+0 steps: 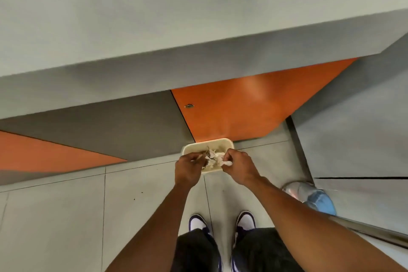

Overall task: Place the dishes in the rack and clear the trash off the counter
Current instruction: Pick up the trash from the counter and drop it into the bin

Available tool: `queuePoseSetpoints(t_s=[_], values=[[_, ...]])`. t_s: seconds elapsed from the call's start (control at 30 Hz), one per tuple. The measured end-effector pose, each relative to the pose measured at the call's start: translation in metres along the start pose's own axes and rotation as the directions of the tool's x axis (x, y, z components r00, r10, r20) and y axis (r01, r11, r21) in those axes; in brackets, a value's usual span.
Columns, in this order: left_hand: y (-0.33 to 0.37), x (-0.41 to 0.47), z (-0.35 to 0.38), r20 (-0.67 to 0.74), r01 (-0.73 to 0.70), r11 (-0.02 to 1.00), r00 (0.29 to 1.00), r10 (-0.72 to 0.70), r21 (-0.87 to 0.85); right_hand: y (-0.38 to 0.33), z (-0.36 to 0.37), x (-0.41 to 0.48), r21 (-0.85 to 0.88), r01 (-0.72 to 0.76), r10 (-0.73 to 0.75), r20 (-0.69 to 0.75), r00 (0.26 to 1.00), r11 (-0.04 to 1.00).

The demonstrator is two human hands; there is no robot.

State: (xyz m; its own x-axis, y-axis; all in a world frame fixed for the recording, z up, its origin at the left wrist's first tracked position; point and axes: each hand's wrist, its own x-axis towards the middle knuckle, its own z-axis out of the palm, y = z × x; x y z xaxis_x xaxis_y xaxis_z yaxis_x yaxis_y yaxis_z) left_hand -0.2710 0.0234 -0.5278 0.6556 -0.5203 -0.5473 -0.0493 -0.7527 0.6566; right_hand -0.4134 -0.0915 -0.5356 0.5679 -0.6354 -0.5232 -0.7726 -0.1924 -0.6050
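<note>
**Caller:** Cream plastic, rounded corners: that's the small rectangular cream plastic bin [229, 144], sitting on the floor dead centre against the foot of the cabinets.

**Analyst:** Both hands are right over it. The left hand [188, 169] is at the bin's nine o'clock with its fingers curled in a pinch. The right hand [239, 166] is at three o'clock, also curled tight.

**Caller:** What are they holding?

**Analyst:** The crumpled white paper trash [215, 158]. It bunches between the two hands above the open bin, with a few darker bits mixed in. The right hand grips a white wad of it, and the left pinches the other side.

**Caller:** Edges?

**Analyst:** A glossy orange cabinet door [254, 104] is at twelve o'clock, and its lower edge meets the bin's far rim. A dull grey cabinet panel [99, 121] is at ten. The pale grey counter [198, 17] overhangs both, and the items at its eleven o'clock corner are too blurred to name.

**Caller:** Room to move?

**Analyst:** Pale grey floor tiles [66, 216] stretch out toward eight o'clock. At four o'clock a blurred blue-and-clear plastic object [313, 196] sits beside a metal strip. The white-and-purple shoes [199, 224] are at six o'clock, well apart from the bin.
</note>
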Motion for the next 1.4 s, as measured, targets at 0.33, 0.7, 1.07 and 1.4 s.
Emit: queuePoseSetpoints(t_s=[0.33,0.7,1.07,1.4], values=[[-0.11,0.12,0.094,0.052,0.089,0.985,0.994,-0.097,0.145,0.087,0.105,0.119,-0.102,-0.063,0.068,0.045,0.997,0.993],[-0.092,0.104,0.087,0.246,0.1,0.99,0.962,-0.121,0.095,0.074,0.07,0.108,-0.138,-0.066,0.071,0.034,0.997,0.988],[0.094,-0.107,-0.033,0.061,-0.181,0.956,0.978,0.2,-0.233,-0.073,-0.093,-0.075,0.056,0.098,-0.087,-0.184,0.979,0.994],[0.244,-0.22,-0.179,-0.138,-0.47,0.817,0.882,0.451,-0.335,-0.225,-0.225,-0.188,0.217,0.391,-0.282,-0.406,0.869,0.894]])
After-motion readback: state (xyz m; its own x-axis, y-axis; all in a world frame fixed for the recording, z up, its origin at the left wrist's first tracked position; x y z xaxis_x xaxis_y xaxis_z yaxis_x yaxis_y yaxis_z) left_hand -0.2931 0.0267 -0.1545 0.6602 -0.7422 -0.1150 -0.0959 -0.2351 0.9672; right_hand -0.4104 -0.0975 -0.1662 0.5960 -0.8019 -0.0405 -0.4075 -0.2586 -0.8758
